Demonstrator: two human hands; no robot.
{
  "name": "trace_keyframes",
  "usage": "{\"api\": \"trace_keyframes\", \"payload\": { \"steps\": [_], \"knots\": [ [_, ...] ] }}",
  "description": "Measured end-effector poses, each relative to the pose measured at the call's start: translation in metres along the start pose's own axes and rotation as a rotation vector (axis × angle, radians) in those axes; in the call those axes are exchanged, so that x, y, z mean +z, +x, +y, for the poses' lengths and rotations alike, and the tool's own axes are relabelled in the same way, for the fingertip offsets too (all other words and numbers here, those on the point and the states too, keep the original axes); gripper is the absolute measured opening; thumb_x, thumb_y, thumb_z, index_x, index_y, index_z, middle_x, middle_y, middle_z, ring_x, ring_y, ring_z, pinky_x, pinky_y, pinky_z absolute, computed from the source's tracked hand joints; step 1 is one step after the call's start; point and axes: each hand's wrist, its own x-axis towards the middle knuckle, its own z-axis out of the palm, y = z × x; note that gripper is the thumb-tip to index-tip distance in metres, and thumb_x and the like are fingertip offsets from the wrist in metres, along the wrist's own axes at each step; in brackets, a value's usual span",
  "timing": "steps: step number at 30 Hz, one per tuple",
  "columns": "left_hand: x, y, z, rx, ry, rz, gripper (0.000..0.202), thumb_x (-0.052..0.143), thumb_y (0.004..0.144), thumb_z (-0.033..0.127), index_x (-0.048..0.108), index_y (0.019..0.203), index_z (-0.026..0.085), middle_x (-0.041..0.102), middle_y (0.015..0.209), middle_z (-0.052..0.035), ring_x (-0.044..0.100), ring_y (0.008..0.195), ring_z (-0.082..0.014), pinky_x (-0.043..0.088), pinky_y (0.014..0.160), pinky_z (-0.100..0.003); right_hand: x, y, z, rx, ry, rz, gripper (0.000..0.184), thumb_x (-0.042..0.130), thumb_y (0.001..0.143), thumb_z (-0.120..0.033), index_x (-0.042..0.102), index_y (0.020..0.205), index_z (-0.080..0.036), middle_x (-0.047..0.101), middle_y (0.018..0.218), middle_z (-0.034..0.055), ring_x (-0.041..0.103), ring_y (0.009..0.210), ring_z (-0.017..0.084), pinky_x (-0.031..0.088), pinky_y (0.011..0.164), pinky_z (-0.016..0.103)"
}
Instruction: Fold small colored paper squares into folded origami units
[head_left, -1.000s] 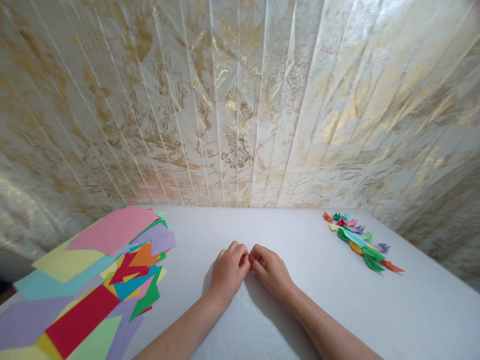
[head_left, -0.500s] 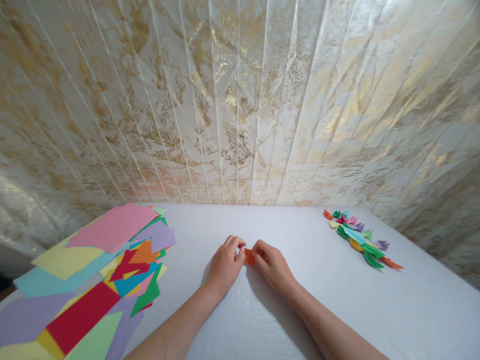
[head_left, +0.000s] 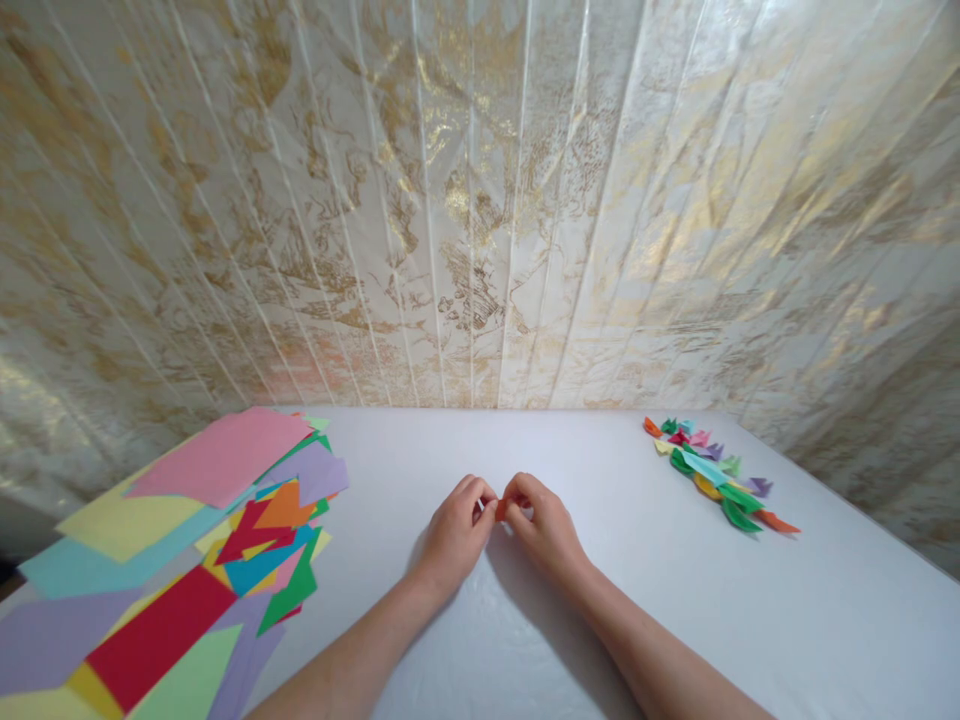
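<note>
A small folded piece of orange paper [head_left: 501, 510] is pinched between my two hands near the middle of the white table [head_left: 495, 640]. My left hand [head_left: 459, 528] grips its left side between thumb and fingertips. On the opposite side, my right hand [head_left: 541, 522] pinches it with thumb and index finger. My fingers cover most of the paper, so its folds are hidden.
Coloured paper sheets, among them a pink sheet [head_left: 232, 455] and a red sheet [head_left: 161, 635], overlap in a pile on the left. At the right lie several small folded paper pieces, including a green one [head_left: 741, 515]. A gold-patterned curtain [head_left: 472, 220] hangs behind the table.
My hands have drawn closer together around the orange paper, and less of it shows between my fingers. The view has shifted slightly.
</note>
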Motion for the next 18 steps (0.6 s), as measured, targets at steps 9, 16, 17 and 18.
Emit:
{"api": "trace_keyframes", "payload": {
  "steps": [9, 16, 17, 18],
  "knots": [
    [-0.004, 0.009, -0.015, -0.234, -0.271, 0.159, 0.012, 0.053, 0.081, 0.029, 0.055, 0.074, 0.019, 0.056, 0.068, 0.0029, 0.049, 0.058, -0.0115, 0.042, 0.056, -0.023, 0.0, 0.004, 0.014, 0.123, 0.082, 0.087, 0.01, 0.043, 0.081, -0.022, 0.052, 0.075, -0.022, 0.059, 0.068, -0.0007, 0.053, 0.064, 0.016, 0.04, 0.063, 0.027],
    [-0.003, 0.009, -0.014, -0.314, -0.407, 0.126, 0.021, 0.055, 0.079, 0.037, 0.06, 0.087, 0.018, 0.059, 0.073, 0.0011, 0.049, 0.054, -0.0097, 0.037, 0.047, -0.019, 0.008, 0.0, 0.005, 0.063, 0.43, -0.043, 0.014, 0.048, 0.087, -0.032, 0.054, 0.092, -0.02, 0.066, 0.081, 0.0037, 0.06, 0.071, 0.017, 0.046, 0.066, 0.029],
    [-0.003, 0.008, -0.014, -0.311, -0.406, 0.118, 0.023, 0.054, 0.08, 0.037, 0.06, 0.091, 0.017, 0.06, 0.074, 0.0007, 0.049, 0.054, -0.0097, 0.037, 0.046, -0.019, 0.008, 0.001, 0.007, 0.071, 0.453, -0.027, 0.013, 0.049, 0.086, -0.031, 0.054, 0.091, -0.02, 0.065, 0.077, 0.0026, 0.06, 0.069, 0.017, 0.046, 0.065, 0.03],
    [-0.003, 0.008, -0.014, -0.303, -0.405, 0.106, 0.025, 0.053, 0.081, 0.036, 0.061, 0.094, 0.017, 0.06, 0.075, 0.0001, 0.05, 0.054, -0.0099, 0.038, 0.046, -0.019, 0.008, 0.002, 0.009, 0.081, 0.471, -0.01, 0.012, 0.05, 0.085, -0.03, 0.054, 0.091, -0.02, 0.063, 0.073, 0.0014, 0.06, 0.067, 0.017, 0.046, 0.065, 0.03]
  ]
}}
